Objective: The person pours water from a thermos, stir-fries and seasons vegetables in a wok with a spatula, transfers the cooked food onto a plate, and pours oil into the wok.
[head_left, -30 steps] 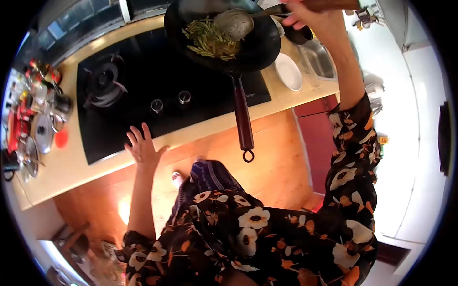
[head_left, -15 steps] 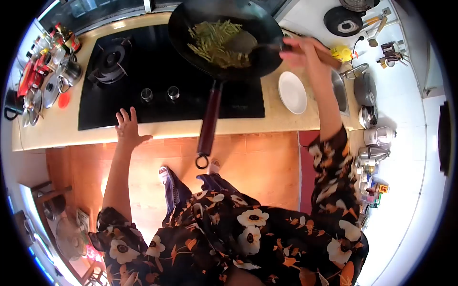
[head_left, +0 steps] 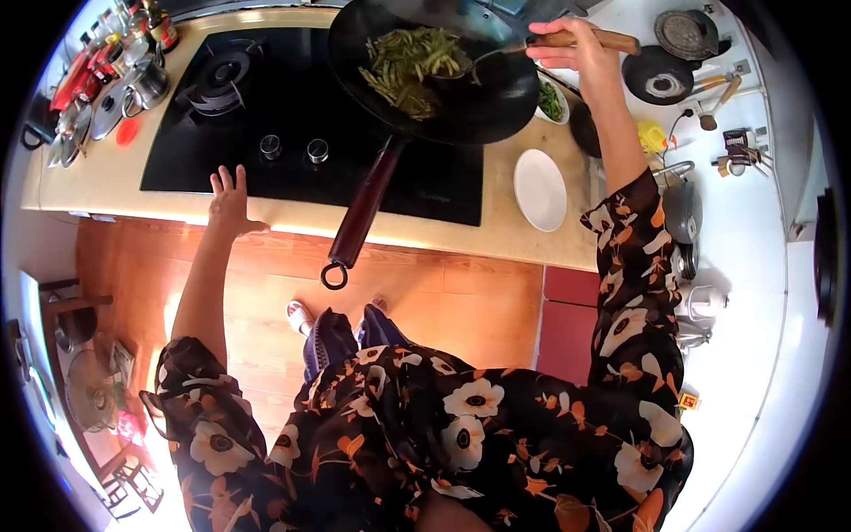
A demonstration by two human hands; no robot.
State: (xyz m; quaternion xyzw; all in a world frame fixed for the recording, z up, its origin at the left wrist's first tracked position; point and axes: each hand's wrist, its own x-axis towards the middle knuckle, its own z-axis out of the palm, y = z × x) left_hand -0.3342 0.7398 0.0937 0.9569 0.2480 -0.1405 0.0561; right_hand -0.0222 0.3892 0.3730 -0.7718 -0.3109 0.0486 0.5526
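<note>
A wok spatula with a wooden handle (head_left: pixel 612 40) is gripped in my right hand (head_left: pixel 576 53), its head down among the cut green beans (head_left: pixel 412 66). Those green pieces lie in the left part of a large dark wok (head_left: pixel 496 106) on the stove. The wok's long brown handle (head_left: pixel 368 199) points toward me over the counter edge, and neither hand touches it. My left hand (head_left: pixel 230 204), fingers spread and holding nothing, is at the front edge of the counter, just below the black cooktop (head_left: pixel 292 106).
An oval white plate (head_left: pixel 541 191) lies right of the cooktop. Behind it stands a bowl of chopped greens (head_left: pixel 551 102). A bare burner (head_left: pixel 220 78) is at the left. Bottles (head_left: pixel 160 27) and a steel pot (head_left: pixel 146 84) crowd the left counter. Pans (head_left: pixel 658 75) hang on the right wall.
My right hand has moved up, tilting the spatula, and the beans are gathered closer together. The view has shifted, showing the bowl of greens. My left hand stays spread.
</note>
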